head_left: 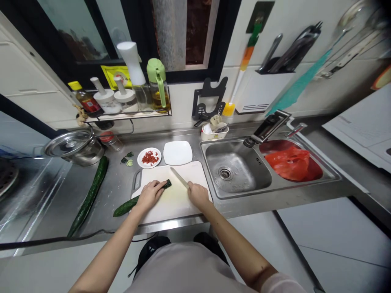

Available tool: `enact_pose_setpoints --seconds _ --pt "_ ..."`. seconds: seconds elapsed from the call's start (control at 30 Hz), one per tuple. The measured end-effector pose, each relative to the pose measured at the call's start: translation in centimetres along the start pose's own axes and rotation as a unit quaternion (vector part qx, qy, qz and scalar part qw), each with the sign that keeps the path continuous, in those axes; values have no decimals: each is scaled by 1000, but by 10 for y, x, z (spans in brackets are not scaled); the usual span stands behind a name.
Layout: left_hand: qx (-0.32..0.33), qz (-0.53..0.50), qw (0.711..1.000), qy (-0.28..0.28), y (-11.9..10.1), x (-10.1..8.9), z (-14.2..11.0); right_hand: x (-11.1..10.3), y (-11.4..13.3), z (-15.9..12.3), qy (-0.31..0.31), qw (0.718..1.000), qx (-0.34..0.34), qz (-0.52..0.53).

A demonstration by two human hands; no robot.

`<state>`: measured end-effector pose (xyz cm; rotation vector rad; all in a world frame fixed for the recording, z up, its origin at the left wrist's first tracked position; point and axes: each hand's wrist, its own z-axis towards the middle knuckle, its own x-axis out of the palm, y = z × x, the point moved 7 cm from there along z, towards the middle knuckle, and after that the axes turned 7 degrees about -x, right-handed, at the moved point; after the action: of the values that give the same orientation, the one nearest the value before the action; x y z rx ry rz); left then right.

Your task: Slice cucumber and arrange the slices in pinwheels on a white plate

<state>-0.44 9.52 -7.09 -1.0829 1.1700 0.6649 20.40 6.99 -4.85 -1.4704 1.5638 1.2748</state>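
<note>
1. In the head view, your left hand [150,195] rests over the cucumber [126,206] on the cutting board [183,213], its grip bent with the fingertips pinning the dark green end.
2. Your right hand [198,195] has its grip wrapped round the handle of the knife [179,178].
3. The cucumber's long axis slants from near left to far right; its near end juts past the board's left edge. Your left hand hides the middle, so you cannot tell whether it is one length.
4. The blade lies just right of the far end, apart from it, pointing forward and left, across that axis. Your left hand is nearer the cucumber; your left fingertips sit close to the blade's side.
5. Beyond the board stand a dish [139,159] of chopped red pieces [149,157] and a white plate [177,153]. Green scraps [129,162] lie left of the dish.
6. A longer cucumber [88,199] lies on the tabletop [110,185], well to the left; the sink [210,179] is right of the board. Nothing visible stands between blade and cucumber.
</note>
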Motion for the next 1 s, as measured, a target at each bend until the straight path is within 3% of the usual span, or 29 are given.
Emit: enact_pose_setpoints --seconds 0.43,0.73,1.0 --pt "18 -21 999 -29 4 -3 -10 6 7 9 8 1000 -22 -9" --pt "22 -46 999 -16 2 3 -11 6 13 11 39 998 -37 26" --pt "27 -63 997 23 7 6 -7 7 38 0 23 994 -67 79"
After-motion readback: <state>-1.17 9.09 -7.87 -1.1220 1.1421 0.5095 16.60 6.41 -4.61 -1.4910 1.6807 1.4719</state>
